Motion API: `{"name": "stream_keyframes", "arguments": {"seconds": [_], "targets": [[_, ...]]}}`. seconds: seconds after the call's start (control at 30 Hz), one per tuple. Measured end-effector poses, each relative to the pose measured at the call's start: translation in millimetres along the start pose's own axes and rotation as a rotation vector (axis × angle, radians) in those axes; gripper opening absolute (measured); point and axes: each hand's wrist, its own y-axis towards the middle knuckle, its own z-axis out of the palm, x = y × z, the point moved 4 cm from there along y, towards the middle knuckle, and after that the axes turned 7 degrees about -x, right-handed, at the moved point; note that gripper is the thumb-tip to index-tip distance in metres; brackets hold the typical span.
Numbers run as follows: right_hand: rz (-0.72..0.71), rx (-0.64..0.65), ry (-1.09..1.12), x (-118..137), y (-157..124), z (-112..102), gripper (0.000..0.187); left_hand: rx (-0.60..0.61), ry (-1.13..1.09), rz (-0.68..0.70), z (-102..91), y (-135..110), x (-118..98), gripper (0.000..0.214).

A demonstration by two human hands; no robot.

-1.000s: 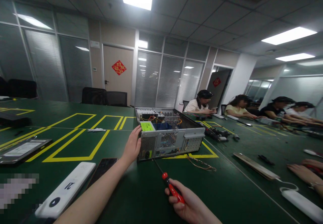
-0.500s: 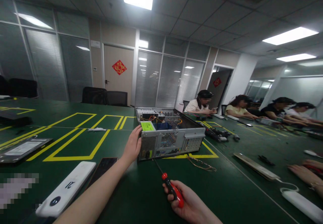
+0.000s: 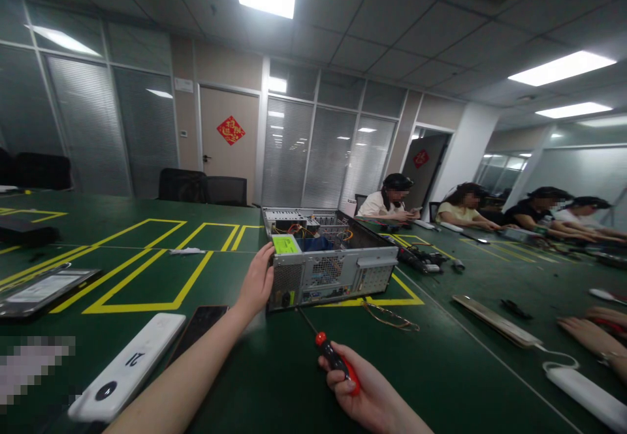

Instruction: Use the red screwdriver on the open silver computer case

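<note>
An uncovered computer case (image 3: 350, 277) lies on the table, its rear panel facing me. My left hand (image 3: 257, 277) rests against its left side, fingers stretched out and touching the edge beside the power supply with a bright green label (image 3: 285, 245). A red and black screwdriver (image 3: 337, 361) is in my right hand (image 3: 365, 382), the fingers wrapped round its handle. Its shaft points up and left, the tip at the lower edge of the rear panel near the power supply. Whether the tip meets a screw is too small to tell. Coloured wires show inside the case.
Thin-framed eyeglasses (image 3: 392, 316) lie right of the case. A white power bank (image 3: 130, 365) and a dark phone (image 3: 198, 333) are by my left forearm; a hard drive (image 3: 49, 290) sits farther left. Another person's hands (image 3: 588, 336) are at the right edge. Several people sit beyond.
My right hand has rolled the screwdriver handle slightly, so more of its black side shows. The case and my left hand have stayed in place.
</note>
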Motion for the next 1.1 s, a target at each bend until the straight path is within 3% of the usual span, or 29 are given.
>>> {"name": "stream_keyframes", "arguments": {"seconds": [0.1,0.3,0.53,1.1], "targets": [[-0.059,-0.069,-0.081,-0.8,0.2,-1.7,0.019,0.003,0.005,-0.006,-0.5,0.1,-0.6,0.043],[-0.073,-0.135,-0.172,-0.6,-0.4,-1.0,0.032,0.005,0.009,-0.002,0.0,-0.1,0.1,0.043],[-0.072,-0.083,-0.169,-2.6,0.8,-2.0,0.027,0.002,-0.008,0.001,0.8,-0.7,1.4,0.043],[0.101,0.125,0.204,2.6,0.1,-0.1,0.029,0.007,-0.005,-0.021,0.2,-0.4,0.5,0.043]]}}
